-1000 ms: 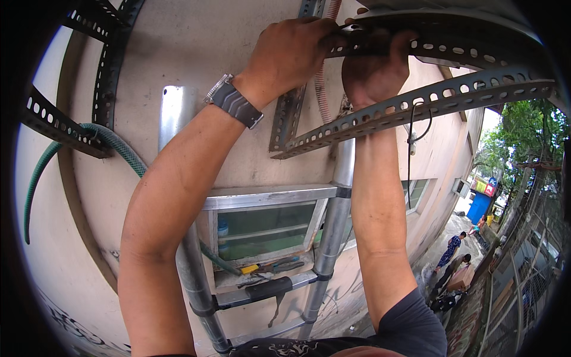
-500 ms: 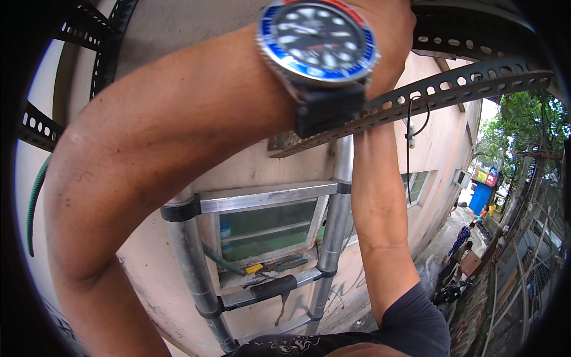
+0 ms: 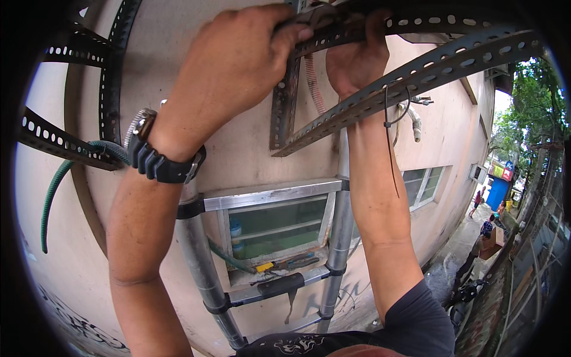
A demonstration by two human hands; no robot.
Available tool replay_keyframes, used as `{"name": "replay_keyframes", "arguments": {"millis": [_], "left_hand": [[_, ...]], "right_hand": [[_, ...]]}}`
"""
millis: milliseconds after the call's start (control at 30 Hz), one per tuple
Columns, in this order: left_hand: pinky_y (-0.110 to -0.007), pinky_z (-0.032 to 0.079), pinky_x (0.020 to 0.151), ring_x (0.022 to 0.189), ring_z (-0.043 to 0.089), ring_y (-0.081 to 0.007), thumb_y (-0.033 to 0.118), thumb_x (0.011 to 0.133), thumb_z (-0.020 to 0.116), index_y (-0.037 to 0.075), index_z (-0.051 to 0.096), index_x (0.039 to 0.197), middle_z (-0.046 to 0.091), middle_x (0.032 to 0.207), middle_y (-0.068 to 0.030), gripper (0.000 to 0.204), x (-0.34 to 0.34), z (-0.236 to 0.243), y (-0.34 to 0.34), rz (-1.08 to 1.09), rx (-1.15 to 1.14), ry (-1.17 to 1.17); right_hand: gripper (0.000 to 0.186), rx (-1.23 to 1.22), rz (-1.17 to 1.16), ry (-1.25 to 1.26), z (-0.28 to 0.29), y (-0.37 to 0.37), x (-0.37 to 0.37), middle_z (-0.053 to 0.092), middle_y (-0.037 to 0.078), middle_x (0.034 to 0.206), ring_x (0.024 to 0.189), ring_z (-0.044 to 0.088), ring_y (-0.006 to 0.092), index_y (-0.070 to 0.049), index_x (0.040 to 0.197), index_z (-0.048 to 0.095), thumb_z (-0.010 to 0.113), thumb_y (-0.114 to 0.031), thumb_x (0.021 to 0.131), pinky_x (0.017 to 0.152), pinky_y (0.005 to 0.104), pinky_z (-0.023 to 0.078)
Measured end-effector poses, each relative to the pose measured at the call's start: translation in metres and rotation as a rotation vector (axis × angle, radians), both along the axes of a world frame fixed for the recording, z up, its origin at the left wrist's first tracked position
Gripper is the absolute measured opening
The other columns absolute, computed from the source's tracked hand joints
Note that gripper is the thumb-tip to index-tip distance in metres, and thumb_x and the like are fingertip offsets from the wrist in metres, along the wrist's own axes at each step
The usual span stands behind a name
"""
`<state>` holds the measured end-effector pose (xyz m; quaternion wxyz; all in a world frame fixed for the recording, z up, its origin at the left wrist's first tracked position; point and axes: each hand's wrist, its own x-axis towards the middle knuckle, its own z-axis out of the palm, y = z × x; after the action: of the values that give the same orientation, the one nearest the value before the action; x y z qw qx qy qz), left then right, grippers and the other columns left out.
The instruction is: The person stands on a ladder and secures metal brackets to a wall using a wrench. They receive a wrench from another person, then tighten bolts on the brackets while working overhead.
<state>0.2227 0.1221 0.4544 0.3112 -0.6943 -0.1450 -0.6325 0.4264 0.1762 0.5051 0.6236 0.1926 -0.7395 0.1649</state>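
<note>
My left hand (image 3: 232, 71), a black-strapped watch on its wrist, is closed on the dark perforated metal bar (image 3: 437, 21) at the top, its thumb at the lower edge. My right hand (image 3: 355, 66) reaches up from behind a lower perforated angle bar (image 3: 458, 55) and grips that same upper bar; its fingertips are partly hidden in shadow. A looped black cable tie (image 3: 392, 143) dangles from the lower bar. A reddish corrugated conduit (image 3: 312, 83) runs on the wall between my hands.
An aluminium ladder (image 3: 202, 262) stands against the wall before a window with pliers (image 3: 302, 260) on its sill. More brackets (image 3: 65, 143) and a green hose (image 3: 50, 208) are at left. Down right, people (image 3: 486, 227) are in an alley beside a fence and trees.
My left hand swung close before the camera half a second ago and is now back on the upper bar, further left than at first. The right hand stayed up at the bar.
</note>
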Motion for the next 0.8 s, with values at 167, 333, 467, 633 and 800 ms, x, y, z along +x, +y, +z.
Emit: {"name": "replay_keyframes", "arguments": {"millis": [167,333,467,633,800], "left_hand": [[-0.041,0.052,0.072,0.074,0.071,-0.0325,0.035,0.102,0.063,0.004,0.072,0.112,0.071,0.084,-0.0214,0.034,0.038,-0.021,0.043,-0.407,-0.285,-0.078],[-0.042,0.055,0.072,0.080,0.073,-0.0345,0.027,0.099,0.064,0.006,0.072,0.111,0.074,0.091,-0.0169,0.025,0.049,-0.004,0.066,-0.225,0.101,-0.113],[-0.044,0.057,0.071,0.082,0.072,-0.0359,0.021,0.097,0.064,0.009,0.073,0.108,0.075,0.094,-0.0125,0.019,0.040,0.014,0.067,-0.125,0.227,-0.044],[-0.045,0.057,0.073,0.084,0.071,-0.0365,0.020,0.097,0.063,0.010,0.074,0.105,0.075,0.096,-0.0108,0.017,0.039,0.019,0.065,-0.140,0.203,-0.007],[-0.044,0.057,0.077,0.087,0.071,-0.0362,0.016,0.096,0.060,0.011,0.075,0.105,0.075,0.097,-0.0119,0.018,0.040,0.027,0.073,-0.165,0.242,0.005]], "right_hand": [[0.047,0.008,0.010,0.145,0.000,0.002,-0.002,0.070,0.007,0.092,0.090,0.067,0.0213,-0.006,0.104,0.067,0.070,-0.052,0.095,0.089,0.0386,0.049],[0.045,-0.038,0.000,0.102,-0.002,-0.004,0.000,0.069,0.005,0.091,0.088,0.065,0.0197,-0.007,0.102,0.067,0.071,-0.051,0.095,0.087,0.0372,0.048],[0.043,-0.030,-0.016,0.119,-0.003,-0.007,-0.002,0.068,0.005,0.090,0.088,0.065,0.0198,-0.008,0.100,0.067,0.071,-0.050,0.095,0.087,0.0377,0.048],[0.038,-0.032,0.034,0.193,-0.002,-0.007,-0.006,0.069,0.005,0.091,0.089,0.065,0.0198,-0.008,0.100,0.068,0.071,-0.046,0.097,0.088,0.0378,0.047],[0.035,0.022,0.033,0.168,-0.003,-0.006,-0.010,0.068,0.004,0.092,0.090,0.064,0.0194,-0.009,0.103,0.067,0.070,-0.043,0.098,0.088,0.0369,0.047]]}}
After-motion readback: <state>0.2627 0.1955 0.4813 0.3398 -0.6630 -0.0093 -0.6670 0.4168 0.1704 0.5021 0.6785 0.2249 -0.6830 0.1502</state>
